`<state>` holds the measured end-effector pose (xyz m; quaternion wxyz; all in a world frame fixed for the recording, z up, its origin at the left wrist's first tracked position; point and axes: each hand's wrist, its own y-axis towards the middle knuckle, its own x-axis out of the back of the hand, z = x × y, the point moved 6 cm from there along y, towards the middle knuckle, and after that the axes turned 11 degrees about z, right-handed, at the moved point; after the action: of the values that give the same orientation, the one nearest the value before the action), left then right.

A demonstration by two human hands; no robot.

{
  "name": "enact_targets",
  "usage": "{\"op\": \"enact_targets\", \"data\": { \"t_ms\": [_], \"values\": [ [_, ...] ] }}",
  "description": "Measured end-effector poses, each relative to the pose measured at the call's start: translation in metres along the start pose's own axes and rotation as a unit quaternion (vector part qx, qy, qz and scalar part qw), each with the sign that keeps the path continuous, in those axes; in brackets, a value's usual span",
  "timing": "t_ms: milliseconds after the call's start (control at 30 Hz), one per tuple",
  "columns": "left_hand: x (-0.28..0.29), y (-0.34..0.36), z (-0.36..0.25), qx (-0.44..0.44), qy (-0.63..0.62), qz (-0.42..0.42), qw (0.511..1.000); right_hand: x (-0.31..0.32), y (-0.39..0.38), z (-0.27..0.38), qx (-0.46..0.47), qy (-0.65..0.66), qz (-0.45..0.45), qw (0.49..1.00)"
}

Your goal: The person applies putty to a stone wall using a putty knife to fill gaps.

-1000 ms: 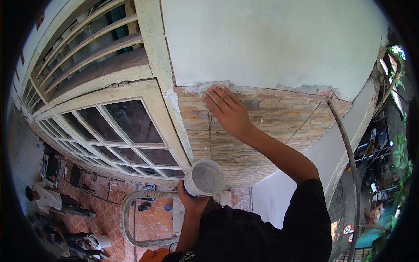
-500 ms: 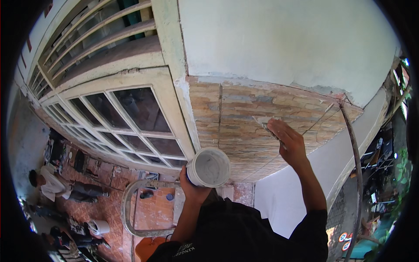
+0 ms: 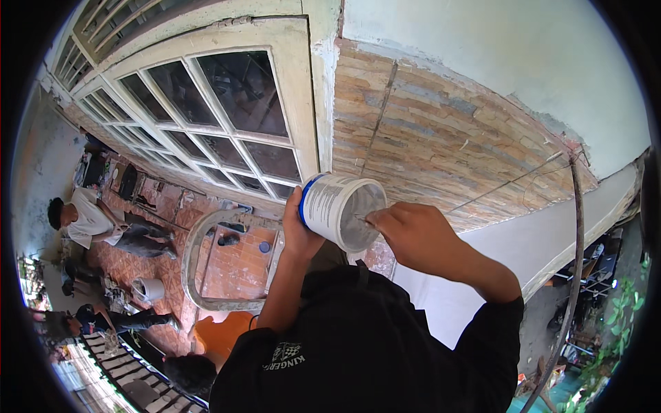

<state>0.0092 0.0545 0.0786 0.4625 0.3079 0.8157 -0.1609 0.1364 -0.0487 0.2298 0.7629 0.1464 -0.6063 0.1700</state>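
My left hand point(image 3: 300, 227) grips a white plastic tub point(image 3: 329, 210) with a blue band, tilted with its mouth toward the right and grey paste inside. My right hand point(image 3: 413, 234) is closed on a scraper, mostly hidden, whose end is inside the tub's mouth. Beyond them is a wall of stone-look tiles point(image 3: 441, 131), with patchy grey filler along the border of the pale plaster point(image 3: 496, 34) above. A cream multi-pane window point(image 3: 241, 93) adjoins the tiles on the left.
People point(image 3: 89, 220) are on the tiled floor below left, near a white bucket point(image 3: 147, 289); another in orange point(image 3: 224, 334) is under me. A curved frame point(image 3: 191, 268) lies below the window. A long pole point(image 3: 577, 255) and plants point(image 3: 623, 310) are at right.
My right hand has come away from the tiled wall down into the tub. The tub has tipped toward it. The view has shifted, so the wall now sits higher in the picture.
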Motion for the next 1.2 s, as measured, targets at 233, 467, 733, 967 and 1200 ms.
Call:
{"op": "enact_targets", "data": {
  "t_ms": [233, 467, 733, 967, 1200],
  "values": [
    [-0.004, 0.007, 0.003, 0.057, 0.0, 0.025, 0.998, -0.006, 0.008, 0.009, 0.066, -0.027, -0.062, 0.995],
    [0.006, 0.007, 0.015, 0.11, -0.034, -0.019, 0.993, -0.014, 0.014, 0.01, 0.052, -0.049, -0.084, 0.994],
    [0.002, -0.006, 0.013, 0.199, -0.036, 0.007, 0.979, 0.001, 0.004, 0.012, 0.094, 0.108, -0.065, 0.988],
    [0.0, 0.0, 0.027, 0.208, -0.018, 0.046, 0.977, -0.027, 0.009, -0.008, 0.078, 0.096, -0.058, 0.991],
    [-0.003, -0.005, 0.022, 0.187, 0.006, 0.041, 0.982, -0.047, 0.015, -0.023, 0.063, 0.123, -0.008, 0.99]
  ]
}}
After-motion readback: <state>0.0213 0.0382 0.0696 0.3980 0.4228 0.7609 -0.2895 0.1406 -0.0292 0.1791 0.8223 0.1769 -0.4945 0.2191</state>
